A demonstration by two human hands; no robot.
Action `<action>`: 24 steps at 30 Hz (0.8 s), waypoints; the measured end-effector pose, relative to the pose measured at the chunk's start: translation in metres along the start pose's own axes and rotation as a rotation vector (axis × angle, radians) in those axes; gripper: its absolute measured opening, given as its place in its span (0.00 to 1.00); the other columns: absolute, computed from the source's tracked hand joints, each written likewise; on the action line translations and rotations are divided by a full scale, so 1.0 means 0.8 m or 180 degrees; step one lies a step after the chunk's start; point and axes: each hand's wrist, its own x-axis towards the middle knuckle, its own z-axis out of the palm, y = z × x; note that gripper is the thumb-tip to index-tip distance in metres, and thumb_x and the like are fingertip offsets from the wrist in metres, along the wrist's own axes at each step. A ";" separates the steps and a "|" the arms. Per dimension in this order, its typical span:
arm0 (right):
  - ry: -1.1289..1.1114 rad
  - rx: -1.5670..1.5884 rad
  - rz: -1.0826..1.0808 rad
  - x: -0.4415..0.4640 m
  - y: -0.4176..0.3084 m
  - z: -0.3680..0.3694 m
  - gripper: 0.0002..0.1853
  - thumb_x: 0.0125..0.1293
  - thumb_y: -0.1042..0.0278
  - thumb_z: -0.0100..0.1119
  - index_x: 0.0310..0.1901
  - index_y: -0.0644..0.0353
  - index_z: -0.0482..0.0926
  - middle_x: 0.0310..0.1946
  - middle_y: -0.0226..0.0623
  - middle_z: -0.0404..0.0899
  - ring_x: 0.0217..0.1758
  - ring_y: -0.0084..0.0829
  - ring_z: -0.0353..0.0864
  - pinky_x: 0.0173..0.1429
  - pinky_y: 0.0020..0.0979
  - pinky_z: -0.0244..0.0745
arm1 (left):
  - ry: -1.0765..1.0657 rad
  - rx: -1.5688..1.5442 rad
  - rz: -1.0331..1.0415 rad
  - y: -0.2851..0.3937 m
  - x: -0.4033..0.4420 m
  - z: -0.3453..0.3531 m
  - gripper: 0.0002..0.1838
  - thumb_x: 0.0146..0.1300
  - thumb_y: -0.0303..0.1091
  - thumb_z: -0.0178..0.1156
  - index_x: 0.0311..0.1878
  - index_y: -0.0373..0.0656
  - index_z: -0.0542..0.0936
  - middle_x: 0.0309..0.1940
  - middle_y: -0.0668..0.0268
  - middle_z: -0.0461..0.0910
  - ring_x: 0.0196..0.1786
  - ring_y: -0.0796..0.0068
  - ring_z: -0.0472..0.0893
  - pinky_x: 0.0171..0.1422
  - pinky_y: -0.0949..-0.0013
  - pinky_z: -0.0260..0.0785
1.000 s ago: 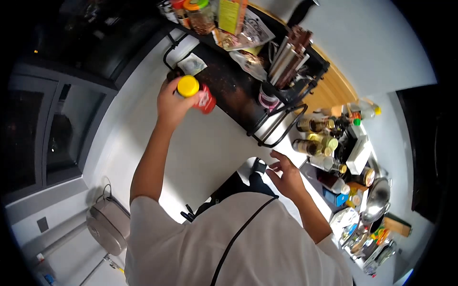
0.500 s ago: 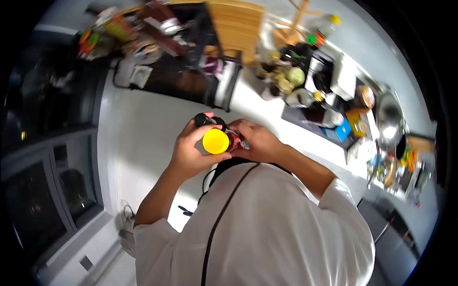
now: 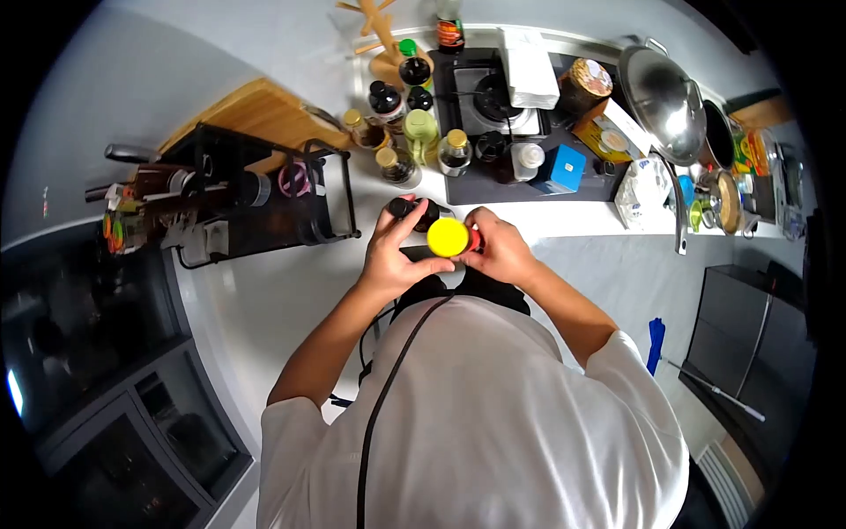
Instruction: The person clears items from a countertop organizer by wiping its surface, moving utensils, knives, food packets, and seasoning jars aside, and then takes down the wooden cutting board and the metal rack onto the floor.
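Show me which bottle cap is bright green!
The round cap on the dark bottle beside the pale wooden stand. The big yellow-green cap nearby is paler; the held round lid is bright yellow. No other shows green.

The big silver metal wok lid (image 3: 667, 106) is shiny and smooth, the tan wooden board (image 3: 251, 115) shows wood grain, the yellow plastic cap (image 3: 448, 237) looks smooth, and the pale cloth shirt (image 3: 507, 397) looks soft and not shiny

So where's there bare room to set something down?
A narrow white counter strip, bordered by the dark stovetop, right hand and plastic bag. A smaller gap sits between the black rack and the bottles. It's crowded among those bottles and around the wok.
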 end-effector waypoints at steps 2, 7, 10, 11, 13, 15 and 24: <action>0.0563 0.0026 0.0536 -0.013 0.016 -0.002 0.30 0.55 0.56 0.85 0.50 0.61 0.75 0.40 0.47 0.83 0.40 0.49 0.87 0.42 0.43 0.81 | -0.0034 -0.0040 0.0054 -0.010 0.008 0.022 0.55 0.41 0.51 0.90 0.73 0.38 0.77 0.70 0.44 0.71 0.71 0.46 0.75 0.73 0.54 0.71; 0.1474 -0.0291 0.0939 -0.018 0.061 0.003 0.29 0.57 0.58 0.83 0.49 0.63 0.73 0.39 0.47 0.81 0.39 0.52 0.85 0.42 0.45 0.81 | -0.0098 0.0136 0.0119 -0.016 0.026 0.056 0.46 0.56 0.45 0.83 0.74 0.36 0.75 0.70 0.42 0.70 0.71 0.43 0.74 0.74 0.54 0.69; 0.1603 -0.0402 0.1090 -0.010 0.089 0.019 0.28 0.57 0.62 0.82 0.50 0.64 0.73 0.43 0.49 0.80 0.43 0.53 0.84 0.45 0.47 0.81 | -0.0170 -0.0107 -0.0050 -0.013 0.034 0.064 0.39 0.64 0.38 0.76 0.75 0.35 0.74 0.72 0.42 0.69 0.74 0.44 0.72 0.78 0.55 0.64; 0.1667 -0.0431 0.1095 -0.007 0.095 0.024 0.28 0.57 0.63 0.82 0.50 0.64 0.73 0.44 0.49 0.79 0.44 0.54 0.84 0.46 0.47 0.81 | -0.0196 -0.0101 0.0006 -0.014 0.037 0.066 0.38 0.65 0.37 0.75 0.75 0.35 0.74 0.72 0.42 0.69 0.74 0.43 0.72 0.78 0.55 0.63; 0.1746 -0.0417 0.1093 -0.001 0.097 0.028 0.28 0.56 0.66 0.81 0.51 0.64 0.73 0.46 0.50 0.78 0.45 0.54 0.84 0.48 0.47 0.81 | -0.0240 -0.0077 0.0103 -0.018 0.043 0.070 0.36 0.67 0.35 0.72 0.75 0.35 0.73 0.72 0.41 0.68 0.74 0.43 0.71 0.78 0.55 0.63; 0.1790 -0.0346 0.1077 0.006 0.098 0.029 0.28 0.56 0.68 0.81 0.51 0.64 0.72 0.47 0.50 0.78 0.46 0.55 0.83 0.48 0.48 0.80 | -0.0263 0.0067 0.0164 -0.019 0.047 0.076 0.36 0.67 0.34 0.72 0.76 0.35 0.73 0.72 0.41 0.68 0.74 0.42 0.71 0.78 0.55 0.63; 0.1830 -0.0393 0.1012 0.013 0.108 0.026 0.27 0.59 0.66 0.81 0.52 0.66 0.73 0.47 0.51 0.79 0.45 0.51 0.84 0.49 0.43 0.81 | -0.0681 0.0048 0.0130 -0.014 0.057 0.099 0.41 0.68 0.35 0.70 0.81 0.37 0.65 0.79 0.40 0.56 0.80 0.38 0.62 0.83 0.52 0.56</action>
